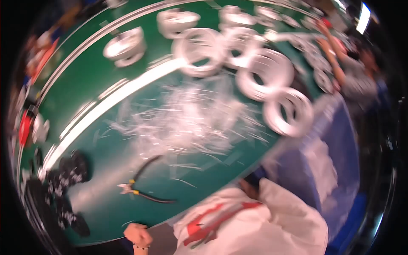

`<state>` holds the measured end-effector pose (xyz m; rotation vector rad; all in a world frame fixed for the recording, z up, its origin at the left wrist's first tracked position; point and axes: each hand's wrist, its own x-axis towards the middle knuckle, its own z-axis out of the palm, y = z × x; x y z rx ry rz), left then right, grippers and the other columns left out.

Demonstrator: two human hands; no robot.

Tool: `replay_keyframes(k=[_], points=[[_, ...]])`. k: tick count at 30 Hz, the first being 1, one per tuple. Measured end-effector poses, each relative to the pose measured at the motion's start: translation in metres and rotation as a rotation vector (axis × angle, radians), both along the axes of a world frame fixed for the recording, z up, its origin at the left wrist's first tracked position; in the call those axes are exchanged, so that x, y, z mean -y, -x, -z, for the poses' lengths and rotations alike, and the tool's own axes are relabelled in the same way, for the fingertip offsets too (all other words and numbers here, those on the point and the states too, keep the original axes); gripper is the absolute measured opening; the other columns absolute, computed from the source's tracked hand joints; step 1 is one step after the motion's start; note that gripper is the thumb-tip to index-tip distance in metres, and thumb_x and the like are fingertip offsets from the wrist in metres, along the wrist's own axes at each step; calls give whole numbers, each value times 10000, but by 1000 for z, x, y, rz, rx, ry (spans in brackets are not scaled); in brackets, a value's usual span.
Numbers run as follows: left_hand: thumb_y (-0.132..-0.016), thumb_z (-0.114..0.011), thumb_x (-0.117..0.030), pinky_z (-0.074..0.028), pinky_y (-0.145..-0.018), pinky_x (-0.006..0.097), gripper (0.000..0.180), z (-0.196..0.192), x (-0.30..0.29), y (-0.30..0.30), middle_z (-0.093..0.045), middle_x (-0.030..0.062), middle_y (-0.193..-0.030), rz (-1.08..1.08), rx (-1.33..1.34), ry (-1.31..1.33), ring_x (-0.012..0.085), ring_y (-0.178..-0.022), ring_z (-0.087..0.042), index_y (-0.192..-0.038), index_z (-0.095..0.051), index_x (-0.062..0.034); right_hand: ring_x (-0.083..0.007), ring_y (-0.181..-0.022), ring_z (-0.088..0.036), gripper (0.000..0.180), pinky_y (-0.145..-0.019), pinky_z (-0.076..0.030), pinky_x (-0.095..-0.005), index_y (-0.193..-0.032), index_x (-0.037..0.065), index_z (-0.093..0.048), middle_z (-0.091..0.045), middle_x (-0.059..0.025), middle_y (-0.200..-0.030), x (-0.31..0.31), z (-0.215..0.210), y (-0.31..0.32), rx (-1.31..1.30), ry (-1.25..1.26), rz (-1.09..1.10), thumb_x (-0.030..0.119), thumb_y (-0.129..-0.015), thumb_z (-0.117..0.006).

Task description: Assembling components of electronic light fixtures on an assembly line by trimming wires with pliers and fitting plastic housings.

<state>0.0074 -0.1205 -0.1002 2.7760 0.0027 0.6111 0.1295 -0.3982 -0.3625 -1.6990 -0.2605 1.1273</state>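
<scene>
My left hand (pixel 138 235) is at the near edge of the green table (pixel 104 208), fingers curled closed, a beaded bracelet on the wrist. Blur hides what, if anything, is in it. My right hand does not show. Beyond the left hand, a pair of cutting pliers (pixel 129 188) lies with its dark handles spread and yellow near the joint. A loose heap of thin clear plastic strips (pixel 191 121) covers the middle of the table. Several white rings (pixel 289 112), some stacked, stand at the heap's far right side.
Black pieces with pale specks (pixel 63 182) lie at the table's left end. White round housings (pixel 125 46) sit on the green belt behind a pale rail (pixel 114 95). A blue bin with a translucent liner (pixel 297 170) stands at right. A co-worker (pixel 357 80) reaches in at far right.
</scene>
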Motion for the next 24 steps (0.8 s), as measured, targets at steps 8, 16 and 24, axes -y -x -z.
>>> replay_keyframes(k=[8,16,24], points=[[-767,-485,-103,-386,-467,233,170,-22,30,-8,-482,104,-717,-154,336,751,153,-514,-444,-880,-410,0,-279,-748,-558,242,-697,-439,-358,-865,-16,-575,-588,-191,-837,120,-32,-5,365,157,454,203,-796,-501],[-789,-451,6,-416,-542,270,171,-44,14,-57,-492,127,-812,113,332,603,189,-587,-481,-945,-382,6,-363,-704,-563,187,-664,-450,-418,-789,-22,-592,-583,-205,-774,153,-241,22,427,743,5,150,-725,-558],[-816,-468,-34,-415,-499,262,252,-27,-14,-108,-515,140,-751,159,325,767,175,-540,-467,-1023,-333,12,-252,-872,-562,364,-723,-471,-313,-1020,4,-532,-560,-126,-990,16,-313,-61,1082,-173,199,189,-728,-644]])
